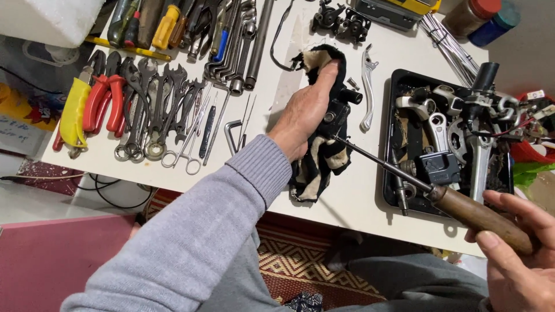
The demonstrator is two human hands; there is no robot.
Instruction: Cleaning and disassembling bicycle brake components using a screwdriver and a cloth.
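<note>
White workbench [324,202] crowded with wrenches [156,110]: the left hand [306,112] clamps a small black part [338,110] in a dark rag [318,162], while the right hand [514,254] grips a wooden-handled screwdriver [457,208] over a black parts tray [390,138]; brown and blue jars [483,17] stand at the far edge.

Only one view is given, taken from a camera worn on the head. The white table [347,196] is looked down at steeply and from close by, across the person's own arms. The far edge of the table is cut off at the top, and the floor is seen below, probably between the knees.
</note>
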